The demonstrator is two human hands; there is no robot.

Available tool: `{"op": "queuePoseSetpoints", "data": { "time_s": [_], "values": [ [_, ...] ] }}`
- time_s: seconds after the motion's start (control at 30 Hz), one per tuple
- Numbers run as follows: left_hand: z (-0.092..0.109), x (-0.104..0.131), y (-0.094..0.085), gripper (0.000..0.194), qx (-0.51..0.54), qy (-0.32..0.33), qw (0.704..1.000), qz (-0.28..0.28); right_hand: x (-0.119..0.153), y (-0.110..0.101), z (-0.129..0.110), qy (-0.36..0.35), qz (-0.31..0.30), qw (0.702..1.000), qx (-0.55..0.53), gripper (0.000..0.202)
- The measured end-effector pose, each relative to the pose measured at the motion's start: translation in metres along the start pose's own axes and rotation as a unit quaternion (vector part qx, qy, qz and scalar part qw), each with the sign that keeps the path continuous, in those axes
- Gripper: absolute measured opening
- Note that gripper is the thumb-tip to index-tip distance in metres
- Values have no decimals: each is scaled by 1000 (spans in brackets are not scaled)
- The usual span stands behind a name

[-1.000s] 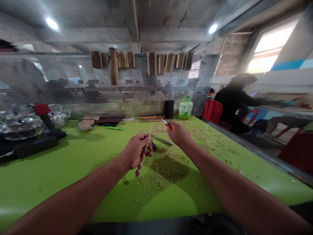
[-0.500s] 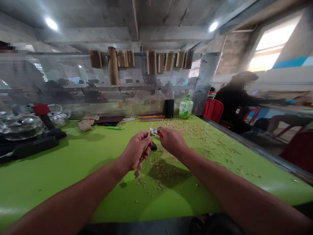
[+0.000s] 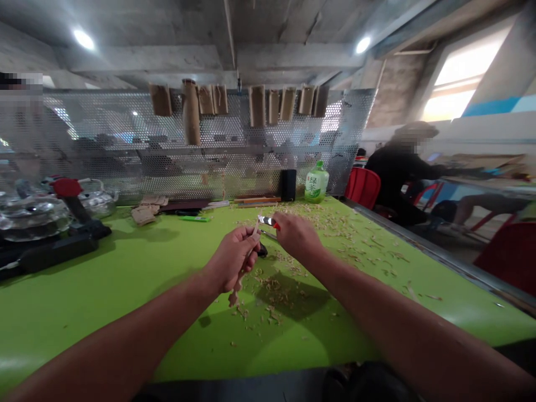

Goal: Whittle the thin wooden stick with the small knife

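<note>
Wooden strip [image 3: 235,296], knife [image 3: 267,221] at its tip.
My left fingers [image 3: 251,241] pinch wood, right fingers [image 3: 282,220] grip the knife; paring wants steadiness.

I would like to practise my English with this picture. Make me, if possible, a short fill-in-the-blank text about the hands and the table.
The right hand grips a ____, its blade close to the pale strip in the left hand. The tabletop is coloured ____. The chair just right of the bottle is coloured ____.

Missing words: knife; green; red.
</note>
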State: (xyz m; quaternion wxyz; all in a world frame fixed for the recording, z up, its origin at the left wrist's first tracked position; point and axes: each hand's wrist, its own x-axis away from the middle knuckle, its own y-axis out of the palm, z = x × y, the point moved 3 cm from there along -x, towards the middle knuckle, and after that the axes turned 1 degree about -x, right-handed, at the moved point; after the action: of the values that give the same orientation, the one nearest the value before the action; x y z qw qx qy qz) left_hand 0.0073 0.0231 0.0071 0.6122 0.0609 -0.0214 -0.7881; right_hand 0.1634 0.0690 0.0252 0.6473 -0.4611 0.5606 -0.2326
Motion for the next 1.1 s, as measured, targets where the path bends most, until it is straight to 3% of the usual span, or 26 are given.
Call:
{"op": "queuePoseSetpoints", "data": {
  "time_s": [0.07,0.2,0.27,0.33,0.47,0.8,1.1],
  "values": [
    [0,3,2,12,-8,-8,1000,-6,-5,0,11,30,-6,1000,-7,25],
    [-2,9,9,19,-14,-12,998,-54,-17,-2,53,179,-30,983,-11,31],
    [-2,8,8,19,2,4,999,-54,-19,-4,66,199,-27,979,-9,32],
    [-2,3,4,19,22,12,999,-38,-19,-3,65,184,-21,983,-15,30],
    [-2,-3,-5,27,52,12,999,-2,-11,1,40,107,19,993,-56,29],
    [0,-3,-3,23,83,7,996,-10,4,0,1,-29,33,993,-108,25],
    [-2,-2,0,16,73,12,997,-17,6,-1,-6,-33,17,998,-46,18]
  ]
}}
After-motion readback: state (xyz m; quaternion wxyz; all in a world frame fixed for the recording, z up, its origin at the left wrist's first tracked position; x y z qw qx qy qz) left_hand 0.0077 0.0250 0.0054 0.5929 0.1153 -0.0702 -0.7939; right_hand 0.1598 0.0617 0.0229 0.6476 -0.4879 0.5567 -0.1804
